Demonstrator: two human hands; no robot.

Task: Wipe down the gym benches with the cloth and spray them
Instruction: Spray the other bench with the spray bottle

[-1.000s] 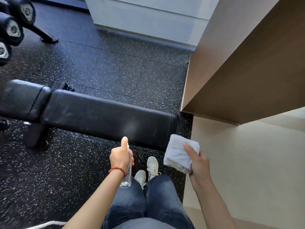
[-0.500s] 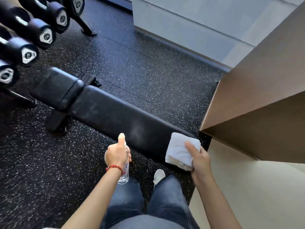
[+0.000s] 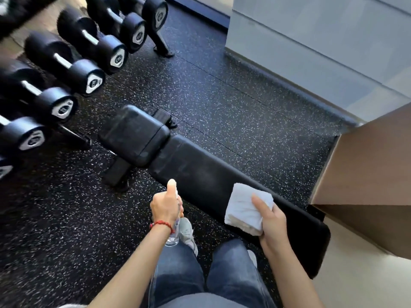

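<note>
A black padded gym bench (image 3: 200, 172) runs diagonally from upper left to lower right in front of me. My left hand (image 3: 165, 204) grips a clear spray bottle (image 3: 174, 235), thumb on top, just off the bench's near edge. My right hand (image 3: 270, 216) holds a folded white cloth (image 3: 243, 206) over the bench's right half; I cannot tell whether the cloth touches the pad. A faint misted patch shows on the pad beyond the bottle.
A rack of black dumbbells (image 3: 73, 63) stands at the upper left, close to the bench's head end. A brown cabinet (image 3: 367, 170) juts in at the right by the bench's foot end. Speckled black rubber floor (image 3: 233, 103) lies behind the bench, a grey wall beyond.
The view has swung left and up, bringing the dumbbell rack into sight. Both hands keep their hold; the cloth has moved from the bench's end further over the pad.
</note>
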